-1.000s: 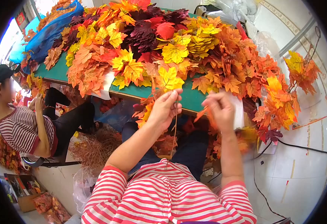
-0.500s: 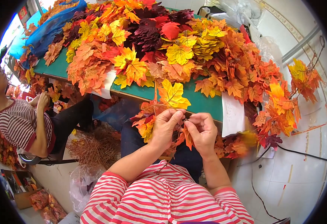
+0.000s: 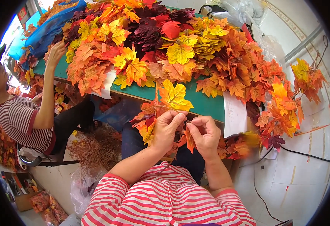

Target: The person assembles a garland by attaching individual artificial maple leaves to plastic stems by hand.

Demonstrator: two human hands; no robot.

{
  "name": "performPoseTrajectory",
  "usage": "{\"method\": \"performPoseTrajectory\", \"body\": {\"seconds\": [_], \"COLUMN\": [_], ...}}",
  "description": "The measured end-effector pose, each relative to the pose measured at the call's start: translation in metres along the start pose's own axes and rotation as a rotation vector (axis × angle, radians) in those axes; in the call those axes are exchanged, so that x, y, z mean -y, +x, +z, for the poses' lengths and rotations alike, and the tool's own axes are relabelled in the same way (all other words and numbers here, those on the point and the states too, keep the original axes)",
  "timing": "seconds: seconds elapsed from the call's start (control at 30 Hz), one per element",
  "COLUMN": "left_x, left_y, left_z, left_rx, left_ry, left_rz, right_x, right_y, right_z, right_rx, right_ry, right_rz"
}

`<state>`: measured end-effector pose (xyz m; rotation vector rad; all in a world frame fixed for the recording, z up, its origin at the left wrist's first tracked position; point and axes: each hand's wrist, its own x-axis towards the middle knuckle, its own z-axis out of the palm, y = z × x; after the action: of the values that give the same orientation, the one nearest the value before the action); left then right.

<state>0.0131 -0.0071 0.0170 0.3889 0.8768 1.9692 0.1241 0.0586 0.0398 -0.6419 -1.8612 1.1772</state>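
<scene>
Above my lap, my left hand (image 3: 165, 130) is closed, thumb and forefinger pinching the thin brown stem of an artificial maple leaf spray. A yellow leaf (image 3: 174, 95) of that spray stands above my fingers, and orange and red leaves (image 3: 146, 122) hang beside the hand. My right hand (image 3: 205, 135) is closed in a pinch too, close against the left one. Something small and dark shows between the two sets of fingertips, too small to make out. Below it dangles an orange leaf (image 3: 190, 141).
Piled artificial leaves in orange, yellow and dark red (image 3: 148, 35) cover much of the green table (image 3: 206, 101). White paper (image 3: 234, 115) hangs over its front edge. A co-worker (image 3: 21, 116) sits at the left, near a heap of brown twigs (image 3: 95, 145). A black cable (image 3: 308, 155) crosses the floor at right.
The co-worker at left has raised an arm toward the leaves on the table. My right hand has shifted very slightly to the right; my left hand stays nearly still.
</scene>
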Motion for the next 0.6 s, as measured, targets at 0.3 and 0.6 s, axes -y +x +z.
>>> {"method": "performPoseTrajectory", "body": {"seconds": [0.3, 0.6], "left_x": [0.003, -0.005], "left_y": [0.0, -0.002], "left_z": [-0.003, -0.006], "left_rx": [0.008, 0.153], "left_ry": [0.142, 0.417], "left_rz": [0.107, 0.15], "right_x": [0.004, 0.01], "right_y": [0.002, 0.001], "right_z": [-0.001, -0.006], "right_rx": [0.009, 0.059], "right_ry": [-0.114, -0.057], "right_rz": [-0.046, -0.005]}}
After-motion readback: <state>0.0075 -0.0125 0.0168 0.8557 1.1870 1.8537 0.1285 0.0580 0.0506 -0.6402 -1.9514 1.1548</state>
